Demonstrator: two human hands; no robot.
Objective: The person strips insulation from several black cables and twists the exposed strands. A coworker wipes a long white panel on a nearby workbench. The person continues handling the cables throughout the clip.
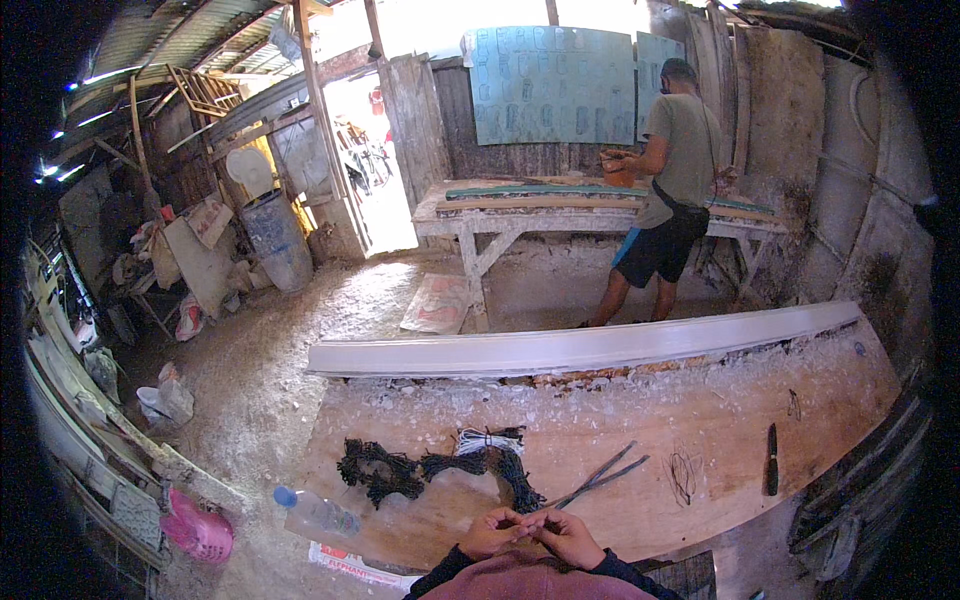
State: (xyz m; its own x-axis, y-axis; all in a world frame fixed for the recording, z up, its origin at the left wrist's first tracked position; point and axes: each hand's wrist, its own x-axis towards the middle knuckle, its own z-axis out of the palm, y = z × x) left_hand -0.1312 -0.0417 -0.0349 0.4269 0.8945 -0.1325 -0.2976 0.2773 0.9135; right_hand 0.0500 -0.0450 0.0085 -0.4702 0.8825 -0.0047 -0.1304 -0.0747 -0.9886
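My left hand (490,534) and my right hand (568,540) meet at the table's near edge, close to my body. Fingertips of both are pinched together; whatever is between them is too small to make out. Just beyond lie bundles of black cord (378,472), one of them (516,482) stretching toward my hands. A white bundle (488,440) is tucked among them. Two dark thin strips (603,476) cross each other to the right of the bundles. Farther right are loose thin dark strands (683,476) and a black knife (771,460).
A long white moulding (590,341) runs along the far edge of the wooden table (600,410). A clear bottle with a blue cap (318,512) lies at the left corner. Beyond, a person (672,180) stands at another workbench (440,212). A pink bag (196,526) and blue drum (277,240) stand left.
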